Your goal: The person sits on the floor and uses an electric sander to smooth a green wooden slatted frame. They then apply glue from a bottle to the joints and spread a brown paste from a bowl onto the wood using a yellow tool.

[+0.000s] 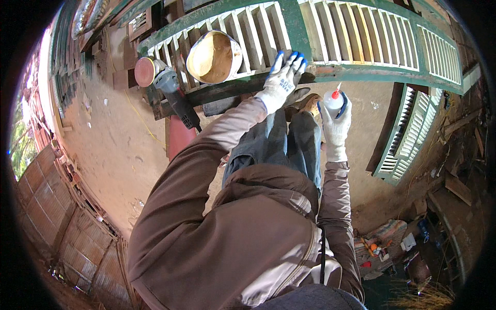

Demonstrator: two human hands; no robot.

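While bracing the green louvred shutter (330, 39) flat under the left hand (284, 77), grip spread wide on the frame, best to keep the glue bottle (333, 99) upright in the right hand (335, 126), grip closed around it, red nozzle up, near the frame's lower rail. Counted: two gloved hands, one bottle, two shutters, one round tub (214, 57) of filler, one sander (165, 82).

White squeeze bottle (334, 101) with red nozzle cap, at 1 o'clock, gripped in right hand (336, 126). Round open tub (213, 57) with tan contents at 12 o'clock on shutter frame (361, 36).
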